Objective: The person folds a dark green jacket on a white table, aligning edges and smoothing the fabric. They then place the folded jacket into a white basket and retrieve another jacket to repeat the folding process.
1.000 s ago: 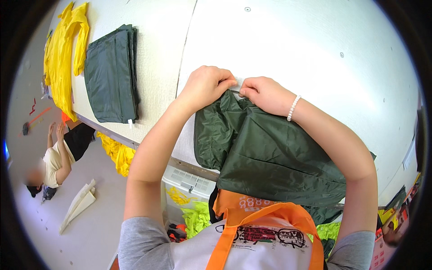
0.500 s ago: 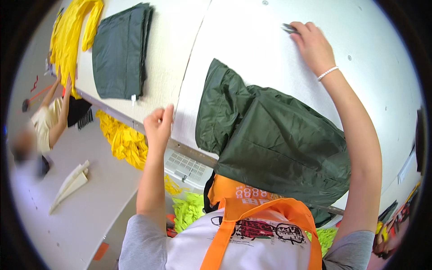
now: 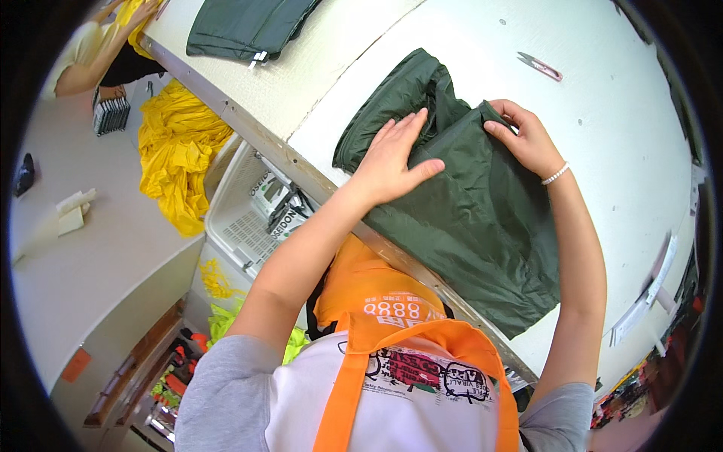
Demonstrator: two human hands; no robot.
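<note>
dark green, thin and faintly shiny, the garment (image 3: pixel 489 218) lies crumpled on the white table (image 3: pixel 625 143) at the middle of the view, its near side running along the metal-trimmed table edge. taken from it, a pair of small snips (image 3: pixel 540 65) with pinkish handles lies at one o'clock, apart from the cloth. at ten o'clock sits more folded green cloth (image 3: pixel 252 29), flat and straight-edged, a small white tag at its corner. at nine o'clock, past the table edge, stands a pale plastic basket (image 3: pixel 233 233) with slotted walls, holding printed packets (image 3: pixel 282 207); the left forearm reaches across in front of its near end. just beyond it slumps a heap of yellow fabric (image 3: pixel 177 143), soft and deeply wrinkled. farther out at ten o'clock a co-worker's arm (image 3: pixel 94 71) shows at the rim. white papers (image 3: pixel 648 290) hang at four o'clock.

the left hand (image 3: pixel 395 162) rests palm down, fingers spread, gripping nothing and covering part of the garment's creases. the right hand (image 3: pixel 523 139), a string of white beads (image 3: pixel 556 174) at its wrist, pinches the garment's far edge between thumb and fingers, where the fabric bunches into soft folds.
</note>
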